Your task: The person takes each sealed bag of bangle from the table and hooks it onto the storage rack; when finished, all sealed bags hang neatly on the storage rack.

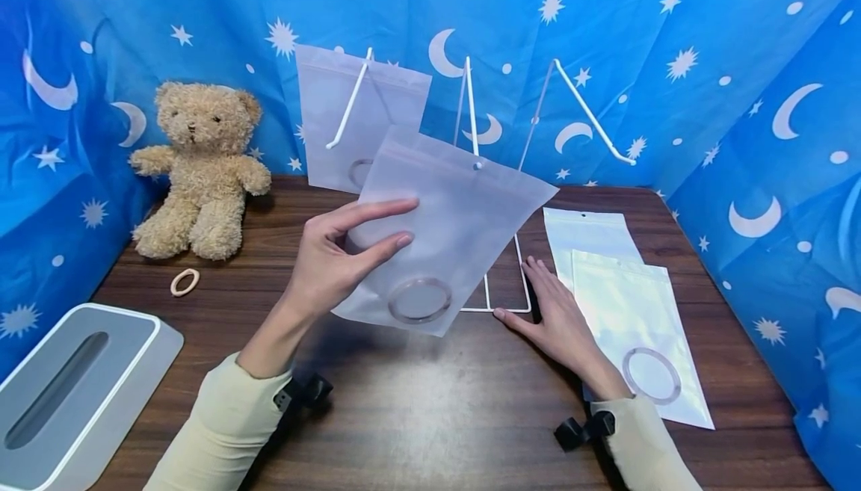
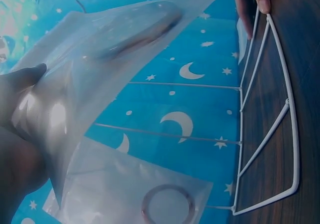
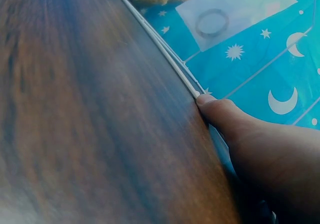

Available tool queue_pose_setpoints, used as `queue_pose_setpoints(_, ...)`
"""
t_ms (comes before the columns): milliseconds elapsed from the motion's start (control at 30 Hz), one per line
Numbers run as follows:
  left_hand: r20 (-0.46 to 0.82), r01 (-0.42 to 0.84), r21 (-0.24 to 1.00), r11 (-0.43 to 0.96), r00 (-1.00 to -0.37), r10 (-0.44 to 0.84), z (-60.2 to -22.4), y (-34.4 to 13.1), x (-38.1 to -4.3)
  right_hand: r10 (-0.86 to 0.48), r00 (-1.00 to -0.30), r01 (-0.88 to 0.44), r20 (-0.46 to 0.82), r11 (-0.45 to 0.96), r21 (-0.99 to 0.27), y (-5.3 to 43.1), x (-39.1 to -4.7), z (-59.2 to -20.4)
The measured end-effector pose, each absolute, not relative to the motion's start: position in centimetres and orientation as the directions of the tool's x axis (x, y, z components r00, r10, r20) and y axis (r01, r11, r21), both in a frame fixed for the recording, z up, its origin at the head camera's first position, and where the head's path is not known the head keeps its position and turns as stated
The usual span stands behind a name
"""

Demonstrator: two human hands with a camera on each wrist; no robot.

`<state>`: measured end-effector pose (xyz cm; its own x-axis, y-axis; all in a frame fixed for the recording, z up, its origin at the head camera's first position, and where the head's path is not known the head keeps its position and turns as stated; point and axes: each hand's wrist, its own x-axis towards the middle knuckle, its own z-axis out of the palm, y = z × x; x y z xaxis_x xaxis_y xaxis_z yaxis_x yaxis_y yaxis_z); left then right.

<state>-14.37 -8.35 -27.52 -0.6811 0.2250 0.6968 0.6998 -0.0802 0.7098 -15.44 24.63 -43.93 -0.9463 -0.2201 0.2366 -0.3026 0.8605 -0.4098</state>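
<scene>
"Frosted pouch (image 1: pixel 457 229): where?"
"Past tissue box (image 1: pixel 117 349), pale ring (image 1: pixel 175 286), teddy bear (image 1: pixel 202 170), hung pouch (image 1: pixel 359 125): pinched in the left hand (image 1: pixel 329 255), blocking part of the rack (image 1: pixel 472 113)."
"Then?"
"Right hand (image 1: pixel 561 323), fingers extended, touching the rack; flat pouches (image 1: pixel 628 312) on the tabletop (image 1: pixel 417 416)."

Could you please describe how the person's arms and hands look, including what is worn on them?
The left hand and right hand are bare, without gloves. Pale cream sleeves cover the forearms, and a small, boxy black device is worn at each wrist.
</scene>
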Motion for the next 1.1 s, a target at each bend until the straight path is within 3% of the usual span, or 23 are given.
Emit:
queue_pose_setpoints(367, 0.709, 0.707, 0.700, -0.095, -0.676, 0.201, -28.2, -7.2, -15.8, -0.213, -0.950, -0.292, 0.228, 0.867, -0.403, 25.1, -15.3, -43.8)
queue_pose_setpoints(700, 0.669, 0.664, 0.743, -0.082, -0.735, 0.114, -29.4, -5.7, -18.3, -0.212, -0.949, -0.293, 0.233, 0.864, -0.410, 25.1, -15.3, -43.8)
queue_pose_setpoints(1100, 0.703, 0.700, 0.703, -0.126, -0.710, -0.026, -30.5, -4.0, -22.0, -0.207, -0.952, -0.285, 0.225, 0.868, -0.407, 24.6, -15.4, -43.9)
